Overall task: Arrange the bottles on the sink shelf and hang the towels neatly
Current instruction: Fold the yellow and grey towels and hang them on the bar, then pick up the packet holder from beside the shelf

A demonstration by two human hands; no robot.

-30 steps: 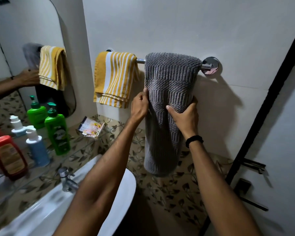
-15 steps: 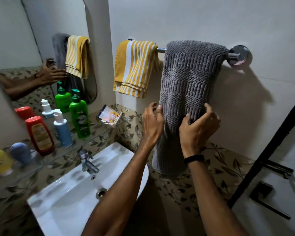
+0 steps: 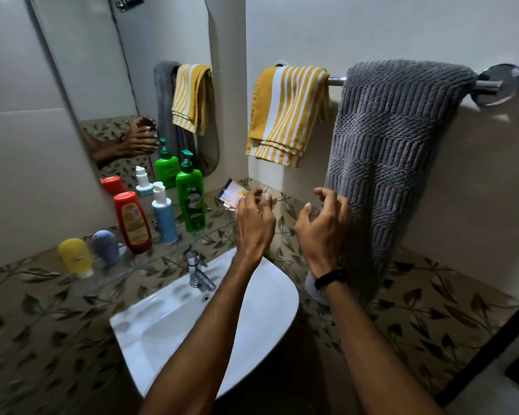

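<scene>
A grey ribbed towel (image 3: 393,163) hangs folded over the chrome rail (image 3: 337,81) on the right wall, with a folded yellow and white striped towel (image 3: 285,115) to its left. My right hand (image 3: 324,226) hovers at the grey towel's left edge with fingers spread, holding nothing. My left hand (image 3: 253,221) is open in front of the wall, beside a small sachet (image 3: 231,194). On the glass shelf (image 3: 150,259) stand a green pump bottle (image 3: 191,196), a blue bottle (image 3: 164,218), a red bottle (image 3: 134,224), a grey-blue tube (image 3: 106,247) and a yellow tube (image 3: 75,257).
A white sink (image 3: 252,319) with a chrome tap (image 3: 198,271) sits below the shelf. A mirror (image 3: 117,70) above reflects the towels, bottles and hands. A black door frame (image 3: 486,360) runs along the lower right.
Both hands have let go of the grey towel and moved left, away from it. The view has swung left and down, showing more of the shelf and sink.
</scene>
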